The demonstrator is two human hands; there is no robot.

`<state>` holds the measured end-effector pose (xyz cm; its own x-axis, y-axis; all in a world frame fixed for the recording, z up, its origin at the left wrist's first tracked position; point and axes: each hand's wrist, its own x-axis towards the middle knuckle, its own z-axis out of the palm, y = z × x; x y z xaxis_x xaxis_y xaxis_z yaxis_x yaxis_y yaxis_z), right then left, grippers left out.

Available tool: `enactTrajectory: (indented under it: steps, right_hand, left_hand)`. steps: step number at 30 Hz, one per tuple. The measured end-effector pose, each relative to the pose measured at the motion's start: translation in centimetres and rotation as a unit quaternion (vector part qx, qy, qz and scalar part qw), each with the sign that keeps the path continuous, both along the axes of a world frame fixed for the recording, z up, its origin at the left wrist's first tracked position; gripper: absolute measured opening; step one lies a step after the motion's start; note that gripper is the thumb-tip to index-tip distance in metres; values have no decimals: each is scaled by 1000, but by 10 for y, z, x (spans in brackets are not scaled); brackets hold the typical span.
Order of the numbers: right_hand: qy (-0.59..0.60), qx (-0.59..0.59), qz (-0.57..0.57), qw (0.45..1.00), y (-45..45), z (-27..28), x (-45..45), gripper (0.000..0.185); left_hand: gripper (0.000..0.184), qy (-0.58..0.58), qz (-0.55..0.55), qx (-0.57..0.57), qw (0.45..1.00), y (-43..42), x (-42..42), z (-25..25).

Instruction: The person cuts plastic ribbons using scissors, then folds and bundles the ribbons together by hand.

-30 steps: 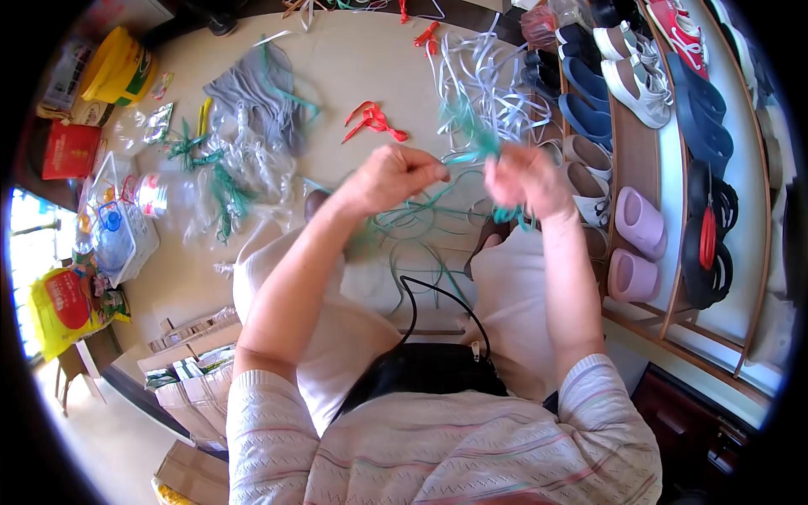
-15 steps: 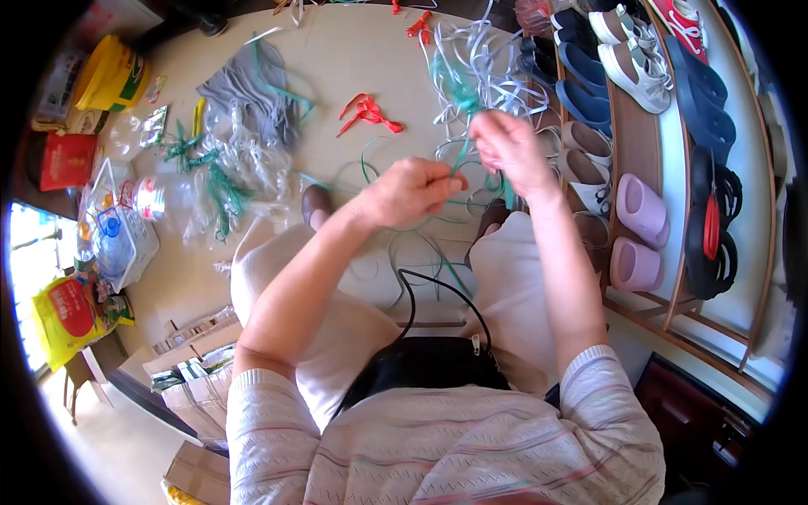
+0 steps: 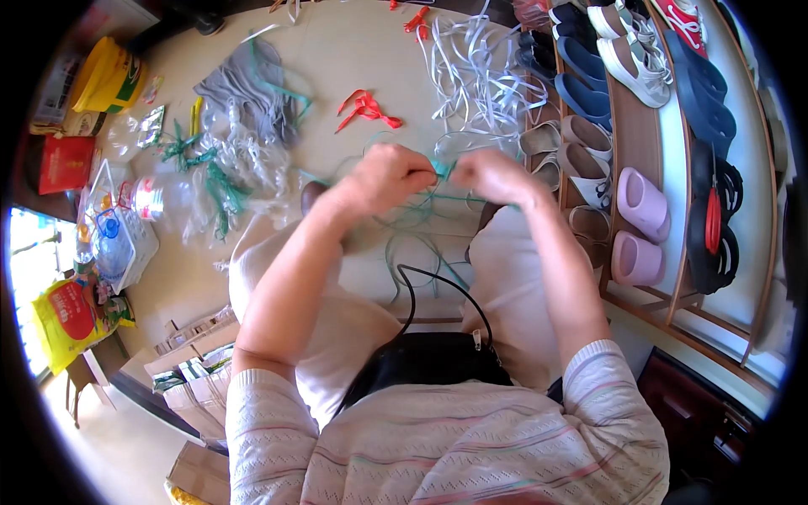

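Observation:
Above the floor between my knees, my left hand (image 3: 392,175) is closed in a pinch on a green plastic strip (image 3: 443,170). Close by on the right, my right hand (image 3: 491,177) also has its fingers closed at the strip, slightly smeared by motion. A short stretch of the strip shows between the two hands; the parts inside the fingers are hidden. Loose green loops (image 3: 414,252) hang and lie below the hands. Past my right hand, a tangle of white strips (image 3: 480,71) is spread on the floor.
A shoe rack (image 3: 635,143) with sandals and shoes stands at the right. Ahead lies a red tied strip (image 3: 367,109). To the left are a grey cloth (image 3: 251,88), clear plastic, a white basket (image 3: 135,248) and a yellow bucket (image 3: 108,76). A black bag (image 3: 425,358) rests on my lap.
My right hand has moved down and toward me, closer to the left hand. The green bundle that stretched up over the white strips has come down with it. My left hand has shifted slightly left.

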<state>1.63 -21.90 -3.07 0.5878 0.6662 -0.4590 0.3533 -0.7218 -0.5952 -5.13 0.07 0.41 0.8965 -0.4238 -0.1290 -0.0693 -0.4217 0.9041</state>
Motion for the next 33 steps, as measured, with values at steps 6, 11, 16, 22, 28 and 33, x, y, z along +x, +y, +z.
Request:
enactTrajectory:
  steps: [6,11,16,22,28,33]
  right_hand:
    - [373,409,-126,823,0,69,-3,27]
    - [-65,-22,-23,997,8,18,7,21]
    - [322,194,24,926,12,61,-14,29]
    - [-91,36,-87,991,15,27,10,30]
    - [308,136,67,939,16,59,-14,29]
    - [306,398,-237,832,14,59,3,29]
  left_hand:
    - [25,124,48,-166,977,0,5,-4]
    - [18,-5,-7,26,1000,-10,-1,-1]
    - [18,150,46,-182,971,7,6,-1]
    - [18,-37,-11,30,999,-22,-7,-6]
    - [23,39,21,-98,994,3,3,-15]
    - [27,113,68,-8,991,-27,-6,3]
